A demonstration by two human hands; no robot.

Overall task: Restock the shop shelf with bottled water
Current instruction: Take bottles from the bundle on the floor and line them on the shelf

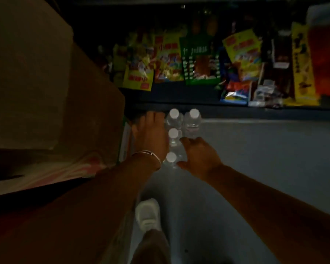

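Aligning 4 water bottles on the floor in front of the low shelf

The cardboard boxes (46, 88) fill the left side; the shelf (236, 109) ahead carries snack packets (200, 61), and its edge sits just behind the bottles. The left hand (151, 134), wearing a bracelet (149, 155), lies flat with straight fingers against the left side of the water bottles (174, 134), grasping nothing. The right hand (200, 155) curls its fingers against the right side of the near bottles; whether it clamps 1 or only steadies the row cannot be told in this dim view. The bottles stand upright, 3 in a line and 1 beside the farthest. Recommended: press both sides evenly, low on the bodies, and slide the group straight to avoid toppling. A white shoe (148, 216) stands behind the hands.
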